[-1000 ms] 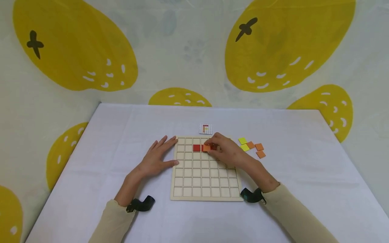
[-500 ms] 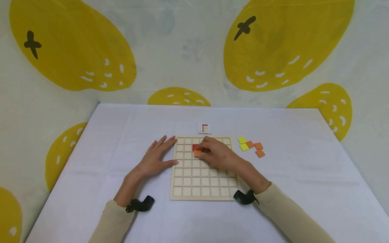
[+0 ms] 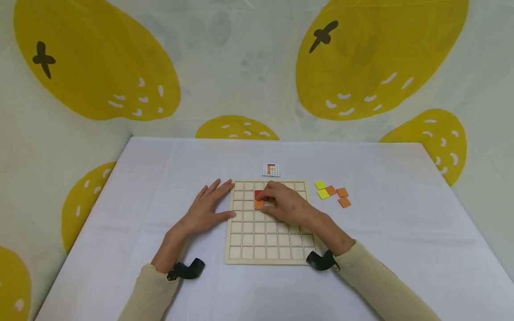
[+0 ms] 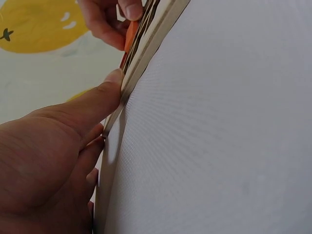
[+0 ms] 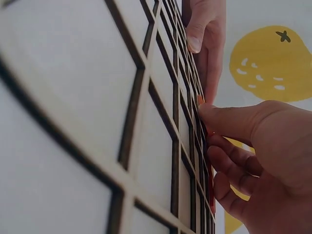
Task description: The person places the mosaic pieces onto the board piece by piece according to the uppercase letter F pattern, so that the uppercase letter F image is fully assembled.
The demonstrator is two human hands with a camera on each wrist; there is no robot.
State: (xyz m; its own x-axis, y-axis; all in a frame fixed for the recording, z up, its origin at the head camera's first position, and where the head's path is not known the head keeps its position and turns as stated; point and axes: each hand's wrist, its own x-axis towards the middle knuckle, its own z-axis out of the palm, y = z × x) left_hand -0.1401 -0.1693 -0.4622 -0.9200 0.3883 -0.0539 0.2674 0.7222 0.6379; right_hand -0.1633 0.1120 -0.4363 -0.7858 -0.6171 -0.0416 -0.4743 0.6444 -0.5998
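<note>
A light wooden grid board (image 3: 271, 261) lies on the table. My left hand (image 3: 205, 211) rests at its left edge, fingers spread, with the thumb and fingertips touching the rim. Over the upper middle of the grid, my right hand (image 3: 289, 203) pinches an orange square tile (image 3: 259, 204) between thumb and fingers. This tile is at the cell just below a red tile (image 3: 258, 194). In the left wrist view the orange tile (image 4: 130, 36) stands tilted against the grid. The right hand covers cells to the right, and more red (image 5: 211, 190) shows beneath its fingers in the right wrist view.
Right of the board, loose yellow tiles (image 3: 320, 184) and several orange tiles (image 3: 342, 192) lie on the white table (image 3: 401, 258). A small pattern card (image 3: 271, 169) with a coloured figure on a grid lies behind the board. A patterned cloth hangs at the back.
My right hand has carried the orange tile left and down, from over the red row to the cell below the leftmost red tile. The left hand stays at the board's edge.
</note>
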